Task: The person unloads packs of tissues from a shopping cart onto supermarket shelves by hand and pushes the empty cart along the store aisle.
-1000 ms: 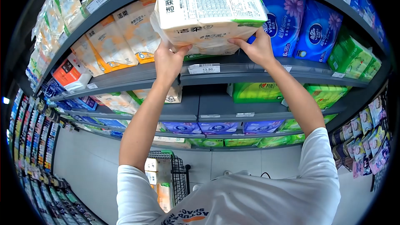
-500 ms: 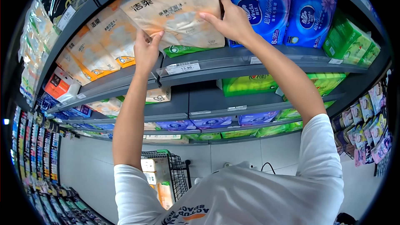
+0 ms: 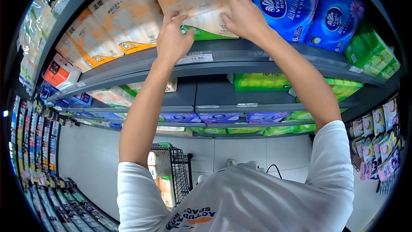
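Observation:
A cream-and-orange tissue pack (image 3: 193, 0) with a green lower edge stands on the upper shelf, its top cut off by the view. At its lower left front is my left hand (image 3: 174, 38), fingers bent against the wrapper and thumb apart. My right hand (image 3: 246, 15) lies against the pack's right side, its fingers spread over the front face. Neither hand is wrapped round the pack. Similar packs with orange lower edges (image 3: 124, 15) stand to the left. On the right is a blue Vinda tissue pack (image 3: 274, 6), close to my right hand.
A price tag (image 3: 195, 59) runs along the shelf edge (image 3: 240, 58) below my hands. Green packs (image 3: 262, 82) and purple packs (image 3: 219, 117) fill parts of lower shelves. A wire shopping cart (image 3: 180, 172) holding tissue packs stands below left. Hanging pouches (image 3: 377, 133) are at right.
The tissue pack, tilted and gripped in both hands before, now sits back on the shelf. My grip has loosened, the left hand has shifted right, and the view has moved slightly.

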Demonstrator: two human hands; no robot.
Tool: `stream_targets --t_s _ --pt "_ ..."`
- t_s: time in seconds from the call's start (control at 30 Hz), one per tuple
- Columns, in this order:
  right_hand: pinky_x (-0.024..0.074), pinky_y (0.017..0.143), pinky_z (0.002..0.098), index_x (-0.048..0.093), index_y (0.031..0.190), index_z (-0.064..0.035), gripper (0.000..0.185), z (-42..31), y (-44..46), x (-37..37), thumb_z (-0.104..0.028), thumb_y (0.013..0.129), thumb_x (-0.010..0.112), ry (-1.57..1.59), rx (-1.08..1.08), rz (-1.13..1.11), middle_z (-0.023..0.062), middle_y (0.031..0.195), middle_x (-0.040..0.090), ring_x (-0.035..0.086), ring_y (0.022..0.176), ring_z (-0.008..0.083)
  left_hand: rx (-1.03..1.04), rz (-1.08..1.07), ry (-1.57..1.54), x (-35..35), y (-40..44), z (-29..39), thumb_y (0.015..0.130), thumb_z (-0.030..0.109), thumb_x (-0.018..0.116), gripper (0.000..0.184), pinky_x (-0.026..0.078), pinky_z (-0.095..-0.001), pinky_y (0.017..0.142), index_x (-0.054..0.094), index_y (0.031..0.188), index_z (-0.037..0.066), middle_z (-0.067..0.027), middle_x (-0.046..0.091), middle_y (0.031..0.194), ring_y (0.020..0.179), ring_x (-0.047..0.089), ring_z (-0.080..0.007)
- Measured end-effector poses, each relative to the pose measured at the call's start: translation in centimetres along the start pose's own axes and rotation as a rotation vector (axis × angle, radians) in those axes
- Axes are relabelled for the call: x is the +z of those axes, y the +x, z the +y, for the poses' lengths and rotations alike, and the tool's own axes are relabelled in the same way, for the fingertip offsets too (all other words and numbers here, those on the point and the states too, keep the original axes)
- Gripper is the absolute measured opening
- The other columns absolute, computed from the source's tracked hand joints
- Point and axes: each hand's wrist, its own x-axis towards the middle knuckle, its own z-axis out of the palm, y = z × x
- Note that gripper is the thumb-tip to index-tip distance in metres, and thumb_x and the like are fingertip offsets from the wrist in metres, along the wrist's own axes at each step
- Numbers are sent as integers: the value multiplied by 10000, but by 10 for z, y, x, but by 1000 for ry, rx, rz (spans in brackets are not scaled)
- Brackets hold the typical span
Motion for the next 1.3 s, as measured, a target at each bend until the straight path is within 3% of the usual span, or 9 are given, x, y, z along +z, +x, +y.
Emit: stream_targets --t_s 0.17,0.23,0.53,0.67,0.73,0.9,1.03,1.2,1.3 --pt "526 812 435 358 1350 -50 703 -12 -7 -13 -166 740 688 -147 127 -267 276 1308 398 546 1073 422 -33 -385 163 -14 1 31 763 220 649 349 427 -395 992 699 1090 109 -182 504 1344 1191 524 -336" --pt "549 682 408 549 1106 65 495 -24 -9 -14 -124 663 666 -196 -139 48 278 1123 508 604 884 361 -7 -359 166 -11 2 29 771 243 635 329 416 -397 1004 710 1066 117 -193 511 1332 1184 531 -341" --pt "485 824 439 611 1000 16 346 -57 -26 -4 -161 719 710 -74 -128 -146 234 1118 564 567 1015 377 46 -112 -38 -10 -28 -2 778 197 623 247 421 -418 969 724 963 69 -213 586 1218 1140 545 -354" --pt "479 821 404 633 929 -5 236 -98 -43 1 -148 746 677 188 -259 -88 142 998 624 587 978 310 100 127 -181 -35 -73 -9 780 79 627 132 493 -384 745 698 882 32 -167 653 925 816 624 -305" --pt "488 771 408 629 903 -18 198 -120 -61 14 -139 751 669 334 -272 -168 131 932 629 597 903 309 61 195 -287 -45 -104 -21 778 3 626 101 469 -325 549 669 869 16 -120 618 719 586 586 -241" --pt "494 737 440 636 921 -48 181 -165 -166 85 -197 820 616 539 -217 -602 143 916 625 599 870 342 -41 37 -32 -49 -263 -91 727 2 636 84 491 -393 608 628 807 25 -138 589 764 710 594 -314" --pt "481 834 461 630 1057 -54 426 -130 -321 186 -382 786 652 278 -214 -1517 204 1085 627 598 1004 381 -433 -398 169 -85 -471 -148 770 107 573 95 496 -426 760 598 818 29 -146 565 993 921 578 -330" --pt "529 676 428 689 972 -5 369 -42 -553 217 -336 830 608 105 -183 -1648 221 829 671 664 730 332 -1221 -360 516 -167 -700 -114 797 221 601 318 475 -442 876 626 1070 60 -193 614 1135 1025 596 -346" --pt "517 567 354 661 928 -1 269 -47 -580 162 -247 819 664 586 836 -1899 118 808 663 639 681 227 -1990 -438 267 -205 -779 -70 867 466 534 472 484 -443 842 691 938 27 -230 665 967 965 629 -377"
